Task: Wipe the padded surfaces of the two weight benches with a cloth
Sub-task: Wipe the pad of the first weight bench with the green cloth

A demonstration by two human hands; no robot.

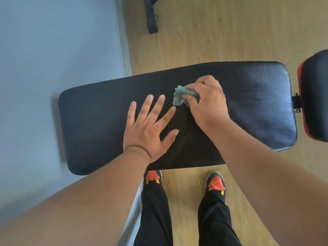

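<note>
A long black padded bench pad (pixel 99 121) lies across the view in front of me. My left hand (pixel 150 128) rests flat on its middle with the fingers spread. Just to the right, my right hand (pixel 205 103) grips a bunched teal cloth (pixel 181 96) and presses it on the pad. A faint curved wipe mark shows on the pad below the cloth. A second pad, black with red trim (pixel 314 96), sits at the right edge, joined by a metal bracket.
A pale blue wall (pixel 53 59) runs along the left, close to the pad's left end. Wooden floor (pixel 213 32) lies beyond the bench. A black equipment leg (pixel 151 16) stands at the top. My two feet in red-toed shoes stand under the pad's near edge.
</note>
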